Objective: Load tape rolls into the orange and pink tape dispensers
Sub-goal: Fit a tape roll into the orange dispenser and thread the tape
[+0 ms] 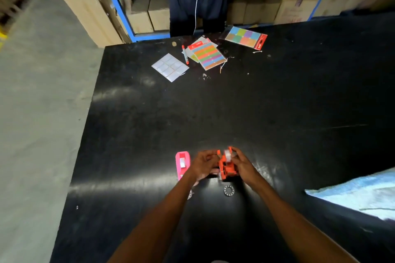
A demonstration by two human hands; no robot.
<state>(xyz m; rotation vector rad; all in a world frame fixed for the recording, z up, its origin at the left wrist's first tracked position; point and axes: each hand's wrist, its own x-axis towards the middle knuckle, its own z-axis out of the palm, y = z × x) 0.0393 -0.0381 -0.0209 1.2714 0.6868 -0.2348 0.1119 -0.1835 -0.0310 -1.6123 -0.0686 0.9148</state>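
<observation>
- No text, label, brand or number is legible anywhere in the head view.
- Red header strip of the coloured label pack (261,42) at the far table edge: white marks present, too small to read.
- Red header of the striped label pack (207,54): print present, illegible.
- Cardboard cartons (294,7) on the blue racking: faint markings, blurred, unreadable.

Two bare forearms reach in from the bottom edge, with no sleeve cuff showing on either. The left hand (203,165) and right hand (243,165) are bare, their fingers slender and blurred at the tips.
</observation>
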